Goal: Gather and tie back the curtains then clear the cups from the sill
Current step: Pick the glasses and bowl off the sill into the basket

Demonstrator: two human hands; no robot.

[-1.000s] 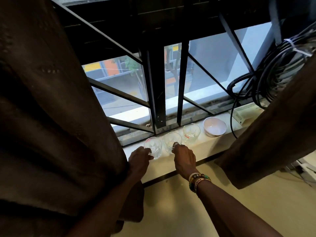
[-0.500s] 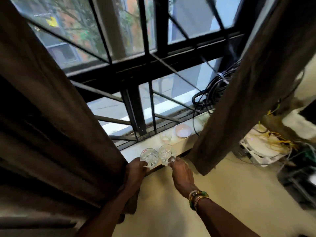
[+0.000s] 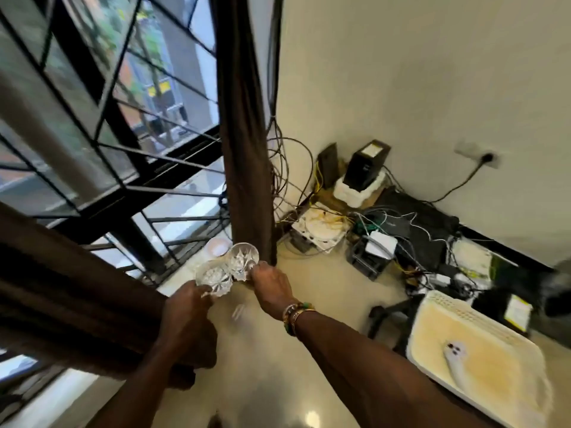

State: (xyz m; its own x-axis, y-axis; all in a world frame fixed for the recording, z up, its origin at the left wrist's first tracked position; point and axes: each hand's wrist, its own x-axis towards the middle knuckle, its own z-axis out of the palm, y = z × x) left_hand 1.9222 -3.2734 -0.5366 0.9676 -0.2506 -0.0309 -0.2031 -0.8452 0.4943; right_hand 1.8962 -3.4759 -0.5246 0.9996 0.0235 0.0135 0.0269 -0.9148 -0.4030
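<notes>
1. Half a second ago the two cups sat at the edge of the sill. Now both are lifted off it and held in the air, in the lower middle of the frame.
2. The view has swung to the right. More of the room shows now, with a heap of wires and boxes on the floor at the right.
3. The bowl has stayed on the sill, just behind the cups.
4. The right curtain hung slanted before. Now it runs straight down the middle of the frame.
5. The left curtain still fills the lower left.
6. The left hand holds the left cup. Its fingers are curled at the cup's low edge. The back of the hand faces us.
7. The right hand holds the right cup. Its fingertips pinch the cup's side, and its back faces us too.
8. The two cups are side by side, and they look like they touch. The right one is a bit higher in the frame.
9. Both arms reach up from the bottom of the frame. The right wrist wears bracelets.
</notes>
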